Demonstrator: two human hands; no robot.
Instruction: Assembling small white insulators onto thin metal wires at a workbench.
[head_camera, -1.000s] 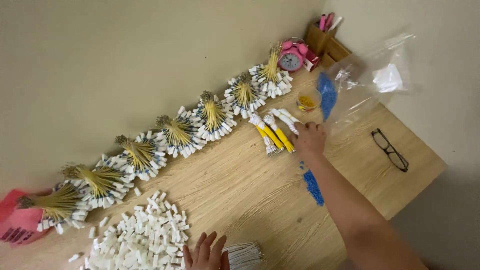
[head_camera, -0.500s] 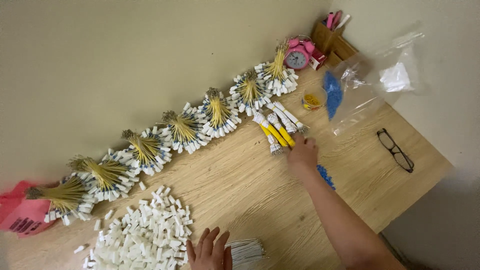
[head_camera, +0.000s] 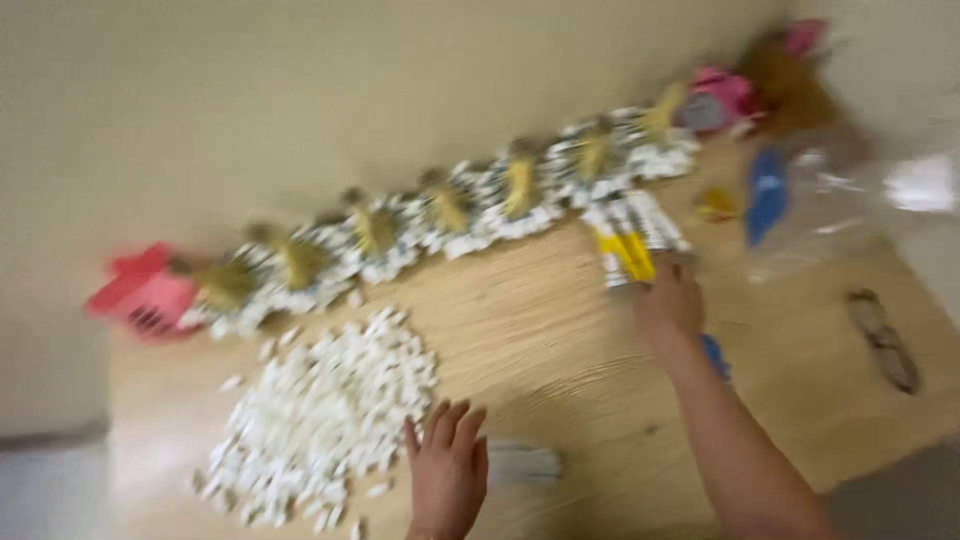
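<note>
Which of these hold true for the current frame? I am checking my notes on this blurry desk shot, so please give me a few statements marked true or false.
1. The right hand reaches toward the yellow and white bundle. True.
2. The left hand lies flat on the wooden table beside the pile of small white pieces. True.
3. The eyeglasses sit on top of the white pile. False: they lie on the table at the right, apart from the pile.
4. The pink basket stands at the right end of the row of bundles. False: it is at the left end.
</note>
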